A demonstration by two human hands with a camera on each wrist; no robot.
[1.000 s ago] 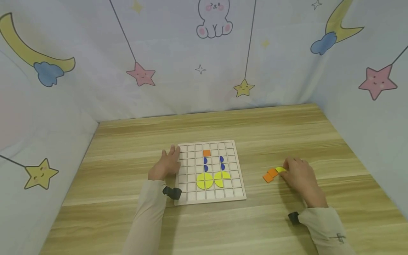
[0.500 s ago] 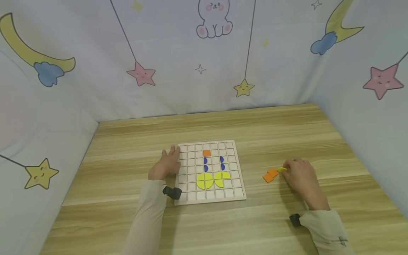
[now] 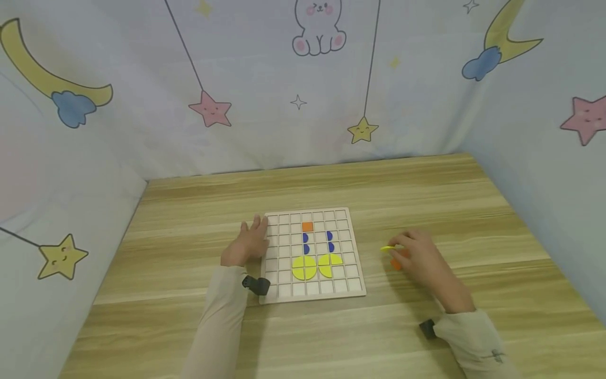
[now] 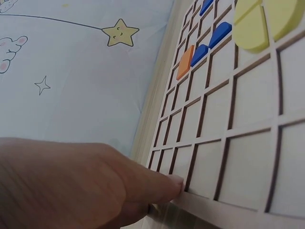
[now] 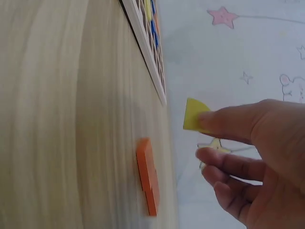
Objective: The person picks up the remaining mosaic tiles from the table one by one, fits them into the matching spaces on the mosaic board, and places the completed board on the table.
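My right hand [image 3: 423, 260] pinches a yellow quarter-circle tile [image 5: 193, 114] between thumb and finger, raised over the table to the right of the board. Below that hand lie two orange square tiles [image 5: 145, 164], partly hidden by it in the head view. My left hand [image 3: 246, 245] rests at the left edge of the wooden grid board [image 3: 326, 288], fingers spread, its thumb [image 4: 169, 187] on the rim. Set in the board are one orange square [image 3: 307, 227], several blue half-circles [image 3: 331, 247], a full yellow circle [image 3: 304, 267] of quarters, and a second circle [image 3: 325, 267] made of three quarters.
The wood-grain table [image 3: 199, 326] runs back to a white curtain [image 3: 265, 137] printed with stars, moons and a rabbit. More curtain closes off both sides. A small black camera [image 3: 256, 286] sits at the left wrist, another [image 3: 427, 329] at the right.
My right hand has lifted the yellow quarter-circle from beside the orange squares and moved left with it, now covering part of them. The left hand and the board stay put.
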